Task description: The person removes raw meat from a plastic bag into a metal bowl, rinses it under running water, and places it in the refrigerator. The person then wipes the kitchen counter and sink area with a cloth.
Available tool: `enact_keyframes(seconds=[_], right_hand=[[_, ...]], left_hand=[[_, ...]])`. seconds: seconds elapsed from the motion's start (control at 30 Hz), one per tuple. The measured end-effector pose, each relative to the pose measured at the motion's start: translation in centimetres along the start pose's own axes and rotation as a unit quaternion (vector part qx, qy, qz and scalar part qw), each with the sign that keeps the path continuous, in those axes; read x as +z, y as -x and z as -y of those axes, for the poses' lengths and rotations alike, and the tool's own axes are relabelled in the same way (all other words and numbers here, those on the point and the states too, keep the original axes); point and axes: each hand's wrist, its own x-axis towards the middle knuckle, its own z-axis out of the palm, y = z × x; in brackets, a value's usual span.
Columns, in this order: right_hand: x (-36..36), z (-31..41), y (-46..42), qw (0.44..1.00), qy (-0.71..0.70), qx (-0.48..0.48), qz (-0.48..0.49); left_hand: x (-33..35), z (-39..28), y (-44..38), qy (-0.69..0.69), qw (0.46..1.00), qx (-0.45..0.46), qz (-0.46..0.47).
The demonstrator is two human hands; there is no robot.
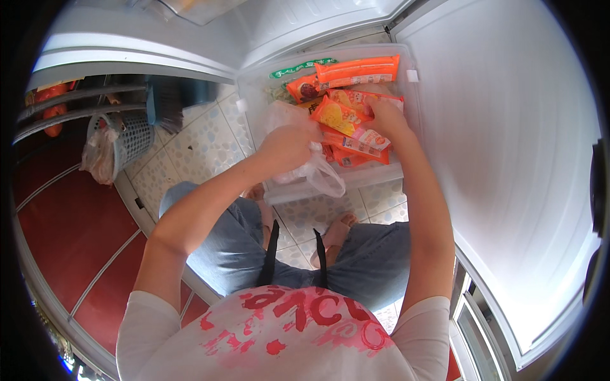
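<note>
A translucent freezer drawer (333,182) is pulled out before me, holding several orange packets. Inside it my left hand (288,148) grips a thin clear plastic bag (326,174), whose loop handle hangs toward me; its fingertips are hidden. My right hand (388,116) reaches in from the right, thumb and fingers on an orange packet with a yellow picture (336,116). Under that lie more orange wrapped packets (355,143). A long orange packet (357,71) lies across the far end, near a clear bag with a green printed strip (302,67).
An open white refrigerator door (500,143) stands along the right. The white refrigerator body (305,28) rises beyond the drawer. At left are red cabinet fronts (81,252), a perforated grey basket (136,143) and a blue brush (164,105). Patterned tiles (190,152) cover the floor.
</note>
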Motion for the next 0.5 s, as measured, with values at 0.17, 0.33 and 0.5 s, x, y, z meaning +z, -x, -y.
enact_keyframes(seconds=[0.17,0.33,0.5], right_hand=[[-0.4,-0.8,2.7,0.994,-0.101,-0.001,0.03],[-1.5,2.0,8.6,0.988,-0.098,0.09,-0.071],[1.6,7.1,15.6,0.909,-0.302,0.231,0.172]], left_hand=[[0.4,0.0,-0.4,-0.093,0.99,-0.011,0.108],[0.1,2.2,-0.7,-0.175,0.966,0.088,0.168],[-3.3,4.1,-2.7,-0.141,0.976,0.103,-0.133]])
